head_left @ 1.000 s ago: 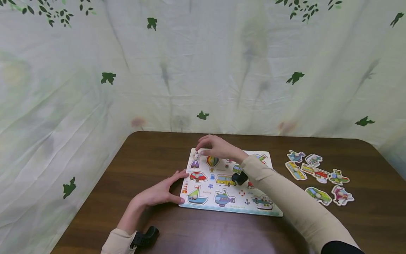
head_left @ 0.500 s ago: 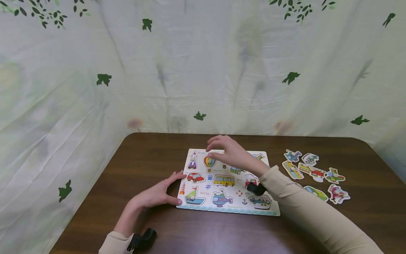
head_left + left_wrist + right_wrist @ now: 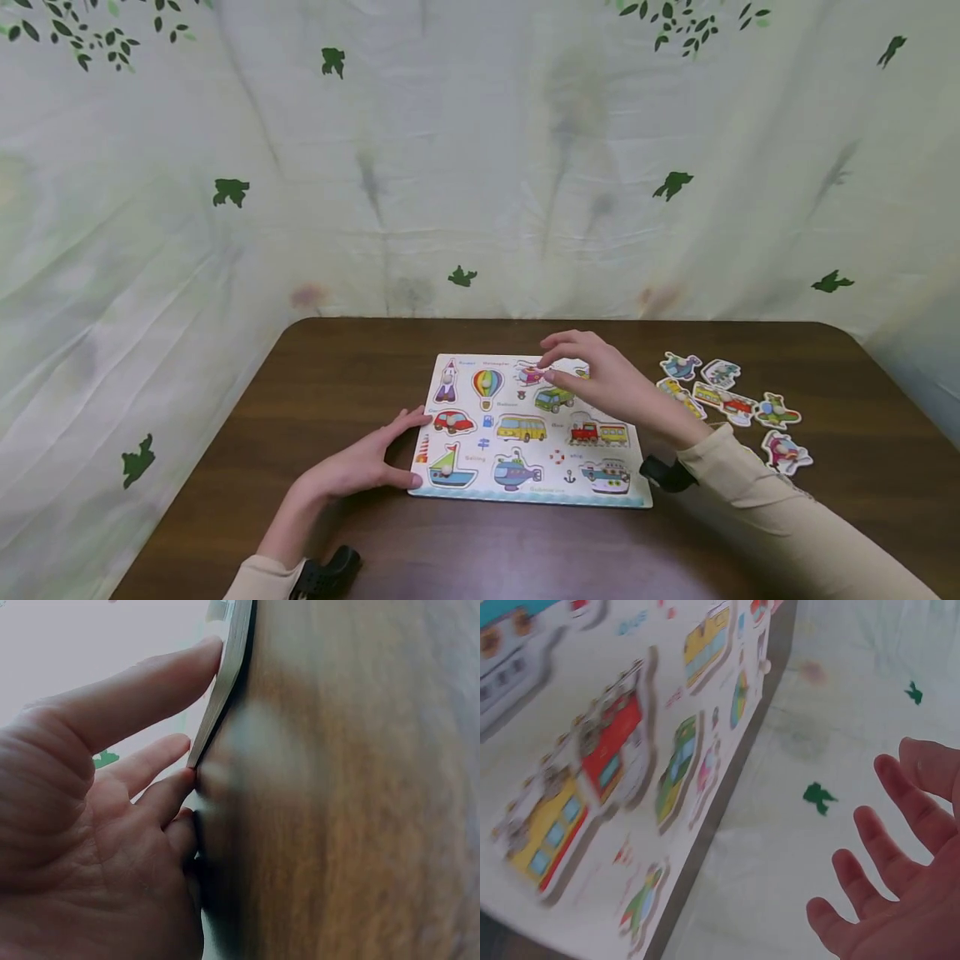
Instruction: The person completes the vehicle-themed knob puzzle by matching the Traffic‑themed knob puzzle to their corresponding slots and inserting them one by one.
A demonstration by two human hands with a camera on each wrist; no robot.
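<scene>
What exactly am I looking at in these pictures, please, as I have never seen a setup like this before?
There is no machine at work here, only a person's left hand and right hand, both bare. The wide view comes from a camera worn on the head, looking forward and down. The two closer, tilted views come from wrist cameras, each watching its own hand. On the brown table lies a puzzle board showing vehicle pictures; loose picture pieces lie to its right. The left hand touches the board's left edge. The right hand is over its far right part, with nothing visible in its fingers.
</scene>
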